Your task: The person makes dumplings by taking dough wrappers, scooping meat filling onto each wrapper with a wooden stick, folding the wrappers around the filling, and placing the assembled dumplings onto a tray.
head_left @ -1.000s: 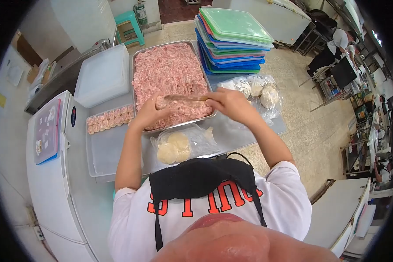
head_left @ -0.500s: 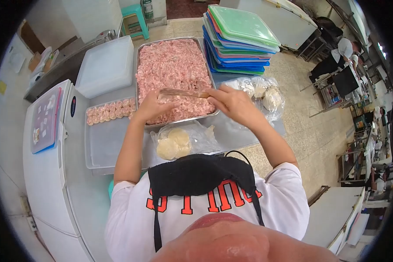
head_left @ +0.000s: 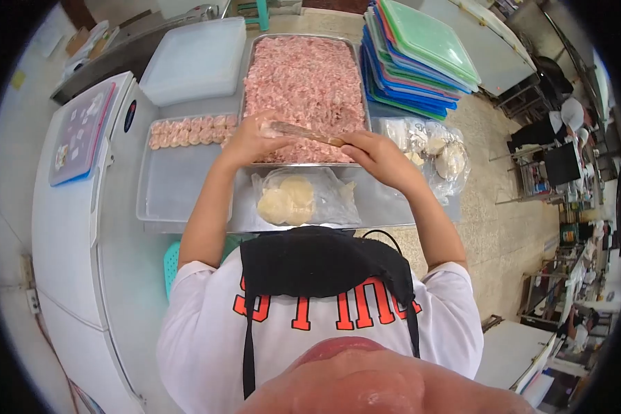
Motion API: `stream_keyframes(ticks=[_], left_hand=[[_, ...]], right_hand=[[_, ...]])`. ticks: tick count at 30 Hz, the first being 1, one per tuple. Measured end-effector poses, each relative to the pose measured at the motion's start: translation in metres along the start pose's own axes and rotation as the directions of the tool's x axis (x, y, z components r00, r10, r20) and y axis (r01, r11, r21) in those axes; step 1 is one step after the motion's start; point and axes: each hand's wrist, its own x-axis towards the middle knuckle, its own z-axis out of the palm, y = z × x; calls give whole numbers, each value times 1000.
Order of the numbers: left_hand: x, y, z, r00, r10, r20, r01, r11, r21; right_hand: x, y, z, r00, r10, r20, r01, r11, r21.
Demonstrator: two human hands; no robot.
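My right hand [head_left: 379,155] is closed on one end of a flat wooden spatula [head_left: 307,134], which lies nearly level above the meat. At the spatula's other end, my left hand [head_left: 257,141] is curled with the thumb apart from the fingers; whatever lies in its palm is hidden. Beneath both hands is a deep metal tray [head_left: 360,76] full of minced meat filling [head_left: 303,76]. Nearest my body lies an opened plastic bag with round pale dough wrappers [head_left: 286,200]. Rows of filled dumplings [head_left: 193,130] line the far end of a clear plastic tray [head_left: 183,181] to the left.
Stacked clear containers [head_left: 193,62] stand at back left, coloured lids [head_left: 428,55] at back right. Bagged wrappers [head_left: 435,155] lie to the right on the metal table [head_left: 386,200]. A white freezer [head_left: 76,207] borders the left side. A co-worker [head_left: 562,121] is far right.
The view has shifted, so the table things appear higher and slightly to the right. The spatula now slants more, its left end higher, and my left fingers are more curled.
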Motion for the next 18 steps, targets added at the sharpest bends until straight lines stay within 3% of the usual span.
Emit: stream_keyframes(ticks=[2, 4, 6, 7, 9, 10, 12, 16, 18], left_hand=[[-14, -6, -22, 989, -145, -7, 144, 985, -99], [-29, -41, -52, 986, -100, -130, 101, 995, -2], [-50, -72, -78, 923, -292, -250, 227, 938, -262], [-64, -97, -93, 919, -301, -254, 234, 936, -262], [-91, -147, -111, 842, -409, -352, 462, 884, 78], [-98, -153, -104, 838, -415, -355, 469, 880, 78], [-109, -162, -87, 850, -296, -435, 457, 826, 329], [-100, -153, -55, 849, -303, -433, 472, 802, 366], [-93, -134, -43, 791, -371, -487, 547, 784, 292]], right_hand=[[-4, -4, -2, 1000, 8, 21, -10, 996, 85], [-13, 1, 0, 990, 140, -22, -136, 985, 106], [-24, 12, 2, 982, 189, 12, -190, 977, 97], [-29, 16, 4, 976, 218, -21, -214, 968, 134], [-36, 18, 5, 947, 318, -35, -300, 922, 246], [-38, 22, 7, 948, 316, -29, -299, 921, 250], [-39, 29, 11, 935, 353, -32, -329, 898, 292], [-34, 27, 14, 929, 370, -8, -353, 893, 279], [-30, 23, 15, 936, 350, -25, -328, 897, 295]])
